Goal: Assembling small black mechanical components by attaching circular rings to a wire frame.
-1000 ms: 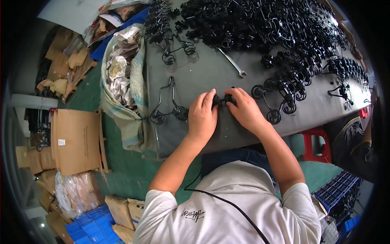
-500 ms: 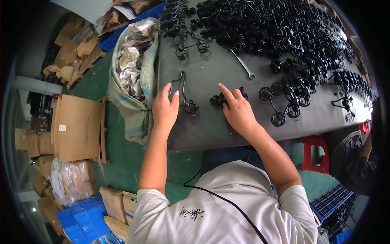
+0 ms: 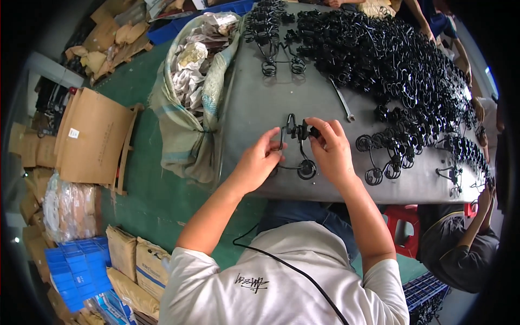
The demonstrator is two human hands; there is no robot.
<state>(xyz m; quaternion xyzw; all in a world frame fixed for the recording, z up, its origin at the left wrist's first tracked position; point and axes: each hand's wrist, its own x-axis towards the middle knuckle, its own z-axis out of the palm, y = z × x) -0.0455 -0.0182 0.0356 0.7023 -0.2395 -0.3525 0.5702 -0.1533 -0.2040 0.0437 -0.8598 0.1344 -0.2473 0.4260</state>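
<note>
My left hand (image 3: 257, 165) is closed on one side of a bent black wire frame (image 3: 306, 169), which has round coils at its near end. My right hand (image 3: 332, 151) pinches a small black clamp-like part (image 3: 299, 131) against the other side of that frame, near its bent top. Whether the clamp is seated on the wire cannot be made out. Both hands are above the near edge of the grey table (image 3: 254, 111). My left fingers partly hide the left coil.
A wrench (image 3: 341, 98) lies beyond my right hand. Heaped black wire parts (image 3: 374, 59) cover the far right; a row of assembled ones (image 3: 398, 141) sits nearer. A sack of crumpled paper (image 3: 189, 141) stands left of the table. A co-worker in dark clothing (image 3: 460, 244) sits at right.
My left hand has taken hold of the wire frame and moved it right. My right hand has picked up the black clamp-like part and brought it to the frame. The view has shifted.
</note>
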